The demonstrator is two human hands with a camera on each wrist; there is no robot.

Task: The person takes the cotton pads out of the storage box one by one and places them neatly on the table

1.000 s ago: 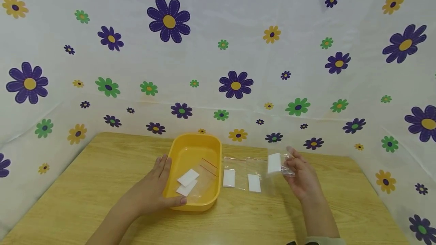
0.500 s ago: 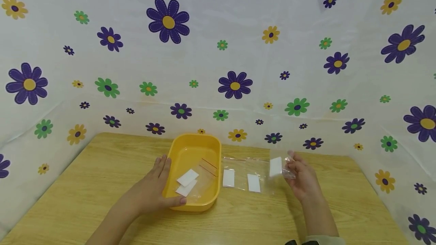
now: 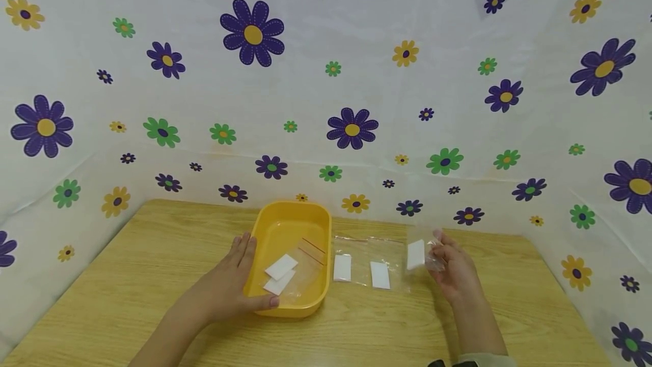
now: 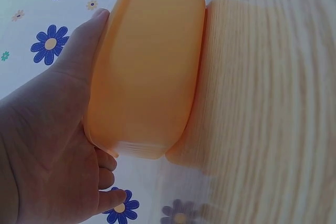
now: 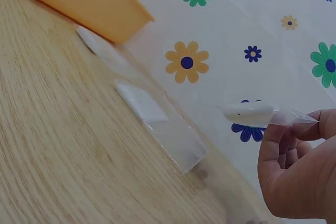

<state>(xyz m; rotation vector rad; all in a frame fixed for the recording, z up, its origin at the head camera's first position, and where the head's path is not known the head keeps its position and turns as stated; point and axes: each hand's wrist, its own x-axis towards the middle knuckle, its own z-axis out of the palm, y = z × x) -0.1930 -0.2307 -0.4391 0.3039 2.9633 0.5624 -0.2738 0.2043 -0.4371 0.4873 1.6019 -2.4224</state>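
My left hand point(image 3: 229, 282) lies along the left side of a yellow plastic tray point(image 3: 292, 208), its fingers straight against the rim and the thumb at the near corner. Part of the tray's outer wall point(image 4: 147, 72) fills the left wrist view. Inside the tray are clear zip bags with white rectangular pieces point(image 3: 282, 267). On the right, my right hand point(image 3: 455, 271) pinches one clear plastic zip bag point(image 3: 416, 255) by its end, with a white rectangle showing in it. This bag is raised above the table in the right wrist view, near the fingertips point(image 5: 275, 135).
Two more clear bags with white rectangles, a left one point(image 3: 343, 268) and a right one point(image 3: 380, 274), lie side by side on the wooden table point(image 3: 346, 333), just right of the tray. A flowered white cloth point(image 3: 305, 89) stands behind and at both sides.
My right hand has lowered slightly and shifted a little to the right with the pinched bag. The left hand, the tray and the bags on the table have stayed in place.
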